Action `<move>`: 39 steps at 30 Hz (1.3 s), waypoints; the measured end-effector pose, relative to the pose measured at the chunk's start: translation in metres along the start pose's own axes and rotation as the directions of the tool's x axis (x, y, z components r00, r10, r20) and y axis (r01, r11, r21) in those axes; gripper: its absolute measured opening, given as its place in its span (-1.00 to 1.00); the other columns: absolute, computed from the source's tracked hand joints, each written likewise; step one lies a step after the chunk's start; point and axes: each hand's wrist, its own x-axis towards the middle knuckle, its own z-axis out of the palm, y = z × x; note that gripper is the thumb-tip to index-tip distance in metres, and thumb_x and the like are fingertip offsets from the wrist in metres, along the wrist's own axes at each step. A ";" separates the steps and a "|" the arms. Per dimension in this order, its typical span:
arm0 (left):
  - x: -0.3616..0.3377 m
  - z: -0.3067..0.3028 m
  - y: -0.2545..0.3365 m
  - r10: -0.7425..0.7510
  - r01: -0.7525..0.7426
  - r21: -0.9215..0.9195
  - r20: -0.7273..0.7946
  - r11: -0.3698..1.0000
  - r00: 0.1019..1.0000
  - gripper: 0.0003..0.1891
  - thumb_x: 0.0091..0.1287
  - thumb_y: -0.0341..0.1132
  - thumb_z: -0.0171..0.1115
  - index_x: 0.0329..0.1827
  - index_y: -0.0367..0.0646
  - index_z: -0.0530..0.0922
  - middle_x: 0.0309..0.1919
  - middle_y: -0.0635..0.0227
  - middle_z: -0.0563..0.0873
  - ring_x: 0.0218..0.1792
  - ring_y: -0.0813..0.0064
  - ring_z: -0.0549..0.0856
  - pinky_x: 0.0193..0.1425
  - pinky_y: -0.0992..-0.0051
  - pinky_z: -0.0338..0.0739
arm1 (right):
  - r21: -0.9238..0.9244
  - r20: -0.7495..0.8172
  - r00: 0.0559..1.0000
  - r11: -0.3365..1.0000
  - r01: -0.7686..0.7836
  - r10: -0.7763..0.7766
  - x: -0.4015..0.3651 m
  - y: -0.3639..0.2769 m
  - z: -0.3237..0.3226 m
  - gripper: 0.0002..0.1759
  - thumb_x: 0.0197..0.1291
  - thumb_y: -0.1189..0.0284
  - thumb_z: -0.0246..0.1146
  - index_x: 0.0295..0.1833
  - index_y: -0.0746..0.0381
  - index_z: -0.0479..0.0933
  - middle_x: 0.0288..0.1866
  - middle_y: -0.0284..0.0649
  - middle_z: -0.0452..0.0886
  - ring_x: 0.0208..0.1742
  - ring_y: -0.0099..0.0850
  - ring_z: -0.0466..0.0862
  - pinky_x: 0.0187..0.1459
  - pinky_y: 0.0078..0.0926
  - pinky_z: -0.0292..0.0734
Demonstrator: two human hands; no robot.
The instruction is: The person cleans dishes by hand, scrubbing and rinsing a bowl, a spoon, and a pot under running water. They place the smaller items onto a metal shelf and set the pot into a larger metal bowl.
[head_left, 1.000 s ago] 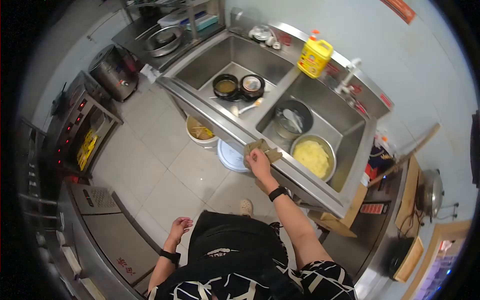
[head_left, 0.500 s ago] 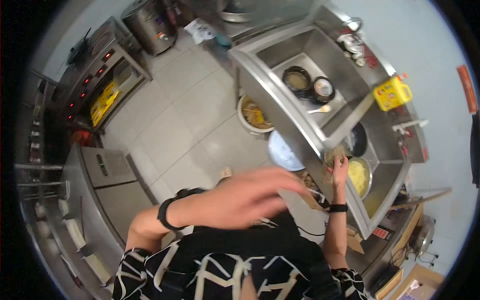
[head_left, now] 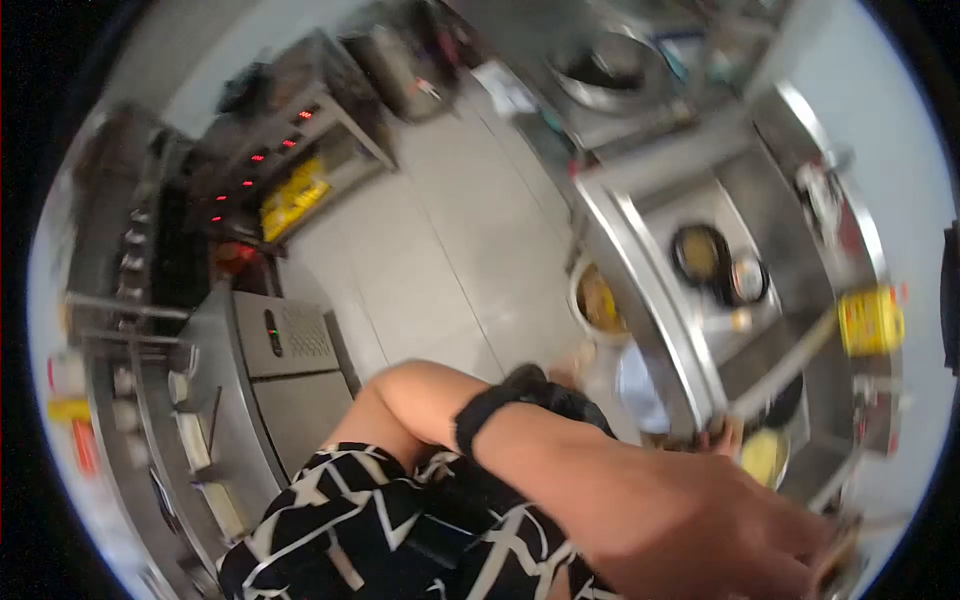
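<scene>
My left hand (head_left: 730, 525) is large and blurred at the lower right, its arm with a black wristband reaching across my body. Its fingertips are smeared beside a brownish thing (head_left: 842, 560) too blurred to name. Behind it, the fingers of my right hand (head_left: 722, 437) show at the front rim of the sink (head_left: 690, 385); the rest is hidden, and whether they hold anything is unclear. Close by in the sink basin is a bowl of pale yellow food (head_left: 765, 457). A dark pan (head_left: 783, 402) lies just behind that bowl.
Two dark pots (head_left: 700, 253) stand in the far basin. A yellow jug (head_left: 870, 320) is on the sink's back ledge. On the floor by the sink are a white bucket (head_left: 598, 300) and a pale blue basin (head_left: 640, 388). A steel cabinet (head_left: 300, 410) is at left.
The view has turned left, shifting the sink rightward and down. My left hand has swung right, past the front of my body. The brownish pad that was at my right hand is no longer clearly visible.
</scene>
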 end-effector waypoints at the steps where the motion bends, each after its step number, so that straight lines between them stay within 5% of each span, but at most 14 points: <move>1: 0.005 -0.013 -0.009 -0.056 0.056 -0.013 0.026 0.998 0.998 -0.83 0.22 -0.41 -0.04 -0.21 -0.29 0.45 -0.33 0.13 0.46 -0.30 0.19 0.56 -0.27 0.38 0.44 | -0.017 -0.001 0.997 0.997 -0.072 0.072 0.000 -0.016 -0.008 -0.28 -0.16 0.60 0.30 0.21 0.18 0.24 0.28 -0.03 0.14 0.26 -0.08 0.19 0.22 -0.32 0.20; 2: 0.005 -0.025 -0.023 -0.114 0.115 -0.034 0.047 0.993 0.992 -0.83 0.22 -0.42 -0.04 -0.21 -0.29 0.47 -0.33 0.14 0.49 -0.28 0.23 0.56 -0.26 0.40 0.45 | 0.313 0.217 0.961 0.920 -0.236 0.173 0.006 0.112 0.063 -0.31 -0.15 0.60 0.29 0.20 0.21 0.25 0.27 -0.10 0.14 0.23 -0.16 0.22 0.11 -0.43 0.33; 5: -0.039 -0.073 -0.112 -0.612 0.613 -0.188 0.070 0.767 0.788 -0.72 0.29 -0.30 0.00 -0.02 -0.28 0.42 -0.16 0.26 0.58 -0.17 0.52 0.55 -0.08 0.50 0.42 | 0.363 -0.002 0.984 0.917 -0.166 0.179 0.008 0.066 0.048 -0.29 -0.25 0.52 0.37 0.12 0.34 0.27 0.06 0.00 0.28 0.04 -0.10 0.38 0.06 -0.33 0.36; 6: -0.066 -0.089 -0.144 -0.857 0.806 -0.327 -0.019 0.493 0.516 -0.74 0.28 -0.32 0.01 -0.05 -0.28 0.43 -0.23 0.31 0.59 -0.26 0.57 0.55 -0.17 0.55 0.45 | 0.275 -0.052 0.986 0.952 -0.138 0.158 0.006 0.051 0.032 -0.24 -0.30 0.47 0.42 0.11 0.38 0.26 -0.01 0.04 0.32 -0.03 -0.07 0.43 0.04 -0.29 0.37; 10: -0.150 -0.144 -0.218 -0.909 0.923 -0.094 -0.238 0.372 0.342 -0.78 0.26 -0.32 0.01 -0.16 -0.28 0.46 -0.41 0.41 0.54 -0.38 0.63 0.51 -0.31 0.61 0.43 | -0.219 0.392 0.875 0.952 -0.212 0.285 0.042 0.027 -0.020 -0.18 -0.30 0.31 0.44 0.12 0.35 0.25 -0.06 0.09 0.33 -0.04 -0.04 0.43 -0.01 -0.24 0.38; 13: -0.186 -0.172 -0.257 -0.906 0.913 -0.149 -0.259 0.380 0.335 -0.78 0.24 -0.32 0.04 -0.17 -0.28 0.48 -0.42 0.40 0.54 -0.39 0.63 0.50 -0.32 0.61 0.42 | -0.259 0.355 0.900 0.951 -0.167 0.254 0.072 -0.004 -0.055 -0.34 -0.15 0.30 0.35 0.06 0.37 0.28 -0.16 0.09 0.39 -0.16 -0.08 0.51 -0.12 -0.27 0.44; 14: -0.179 -0.180 -0.253 -0.922 0.928 -0.198 -0.291 0.317 0.253 -0.79 0.20 -0.34 0.06 -0.18 -0.27 0.50 -0.40 0.35 0.58 -0.37 0.59 0.54 -0.31 0.57 0.45 | 0.124 0.387 0.855 0.899 -0.420 0.346 0.078 0.052 -0.026 -0.48 -0.06 0.32 0.28 0.00 0.35 0.34 -0.31 0.08 0.46 -0.33 -0.14 0.55 -0.25 -0.32 0.47; 16: -0.171 -0.198 -0.254 -0.941 0.927 -0.305 -0.317 0.220 0.119 -0.78 0.14 -0.37 0.10 -0.18 -0.25 0.52 -0.35 0.28 0.62 -0.28 0.53 0.57 -0.20 0.50 0.48 | 0.157 0.402 0.852 0.891 -0.426 0.337 0.097 0.004 -0.054 -0.53 -0.03 0.33 0.26 -0.02 0.33 0.36 -0.35 0.05 0.48 -0.38 -0.18 0.55 -0.29 -0.35 0.47; 17: -0.174 -0.210 -0.261 -0.952 0.931 -0.299 -0.277 0.211 0.127 -0.78 0.14 -0.37 0.10 -0.18 -0.25 0.52 -0.35 0.28 0.62 -0.28 0.53 0.57 -0.20 0.50 0.48 | 0.189 0.421 0.849 0.885 -0.425 0.319 0.106 -0.025 -0.069 -0.58 -0.01 0.34 0.24 -0.04 0.32 0.38 -0.38 0.02 0.51 -0.43 -0.22 0.55 -0.33 -0.37 0.48; 19: -0.190 -0.231 -0.291 -0.780 0.875 0.102 -0.414 0.473 0.469 -0.81 0.16 -0.40 0.09 -0.18 -0.24 0.53 -0.35 0.28 0.63 -0.25 0.50 0.57 -0.12 0.47 0.46 | 0.044 0.291 0.947 0.987 -0.154 0.135 0.112 -0.042 -0.067 -0.61 0.03 0.34 0.21 -0.07 0.35 0.40 -0.33 -0.05 0.54 -0.30 -0.26 0.55 -0.22 -0.34 0.44; 22: -0.206 -0.259 -0.313 -0.632 0.759 0.260 -0.431 0.596 0.644 -0.78 0.05 -0.57 0.02 -0.22 -0.19 0.49 -0.25 0.20 0.55 -0.13 0.29 0.52 0.01 0.38 0.38 | 0.175 0.405 0.897 0.949 -0.263 0.174 0.136 -0.114 -0.081 -0.62 0.12 0.31 0.17 0.00 0.32 0.40 -0.22 -0.18 0.57 -0.23 -0.38 0.55 -0.20 -0.47 0.43; 27: -0.173 -0.316 -0.294 -0.693 0.608 0.698 -0.222 0.379 0.686 -0.70 0.00 -0.58 0.00 -0.17 -0.16 0.51 -0.09 0.23 0.53 0.13 0.08 0.37 0.20 0.22 0.26 | 0.291 0.737 0.638 0.747 -0.597 0.223 0.189 -0.144 -0.054 -0.65 0.15 0.40 0.14 0.03 0.31 0.36 -0.21 -0.29 0.53 -0.28 -0.55 0.51 -0.27 -0.56 0.43; 36: -0.165 -0.336 -0.312 -0.782 0.552 0.777 -0.130 0.301 0.609 -0.75 0.14 -0.48 -0.01 -0.11 -0.19 0.47 -0.05 0.27 0.51 0.16 0.23 0.36 0.27 0.21 0.15 | 0.264 0.643 0.705 0.778 -0.571 0.300 0.331 -0.094 0.016 -0.72 0.13 0.47 0.10 -0.04 0.33 0.39 -0.34 -0.22 0.51 -0.32 -0.56 0.52 -0.30 -0.56 0.44; 39: -0.159 -0.328 -0.313 -0.796 0.570 0.794 -0.200 0.210 0.571 -0.75 0.14 -0.44 0.00 -0.09 -0.18 0.46 -0.05 0.29 0.51 0.15 0.27 0.37 0.27 0.22 0.14 | 0.247 0.474 0.864 0.917 -0.313 0.167 0.361 -0.034 0.079 -0.71 0.05 0.50 0.15 -0.07 0.34 0.42 -0.28 -0.10 0.53 -0.27 -0.44 0.56 -0.27 -0.52 0.47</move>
